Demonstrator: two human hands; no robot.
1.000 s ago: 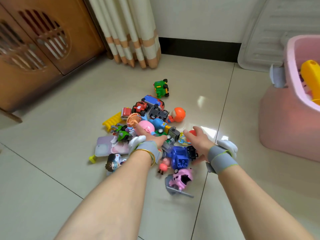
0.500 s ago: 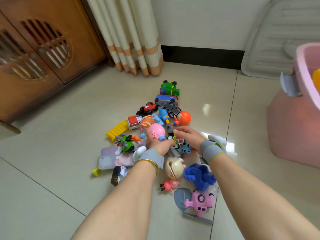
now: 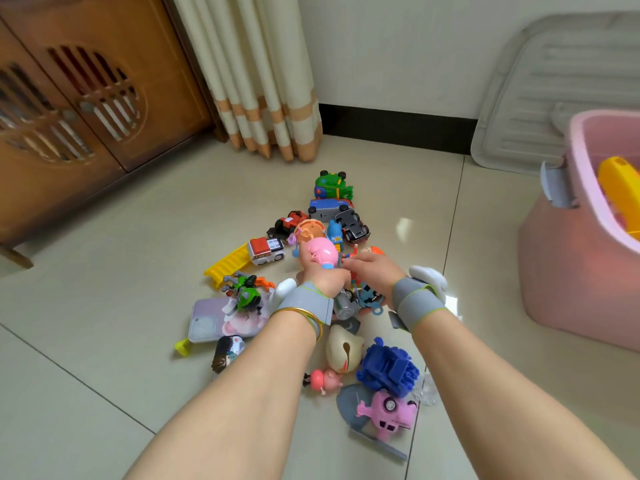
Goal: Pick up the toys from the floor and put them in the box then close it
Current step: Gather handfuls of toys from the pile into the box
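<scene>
A heap of small toys lies on the tiled floor in the middle of the head view. My left hand [image 3: 320, 273] grips a pink pig-head toy [image 3: 322, 252] just above the heap. My right hand [image 3: 375, 268] reaches in beside it, fingers curled among the toys by an orange ball figure [image 3: 374, 251]; what it holds is hidden. Nearer me lie a blue block toy [image 3: 388, 367], a pink car [image 3: 389, 410] and a cream shell-shaped toy [image 3: 344, 348]. The pink box [image 3: 568, 271] stands open at the right with a yellow toy [image 3: 620, 181] inside.
The box's translucent lid [image 3: 540, 95] leans on the wall behind the box. A wooden cabinet [image 3: 79, 109] fills the left, a curtain [image 3: 256, 81] hangs beside it. Toy cars [image 3: 329, 207], a yellow ramp [image 3: 227, 263] and a lilac case [image 3: 211, 318] spread around the heap.
Both hands moved forward deeper into the heap. My left hand closed round the pink pig-head toy and raised it slightly. The view shifted closer, bringing the blue block toy and pink car nearer me.
</scene>
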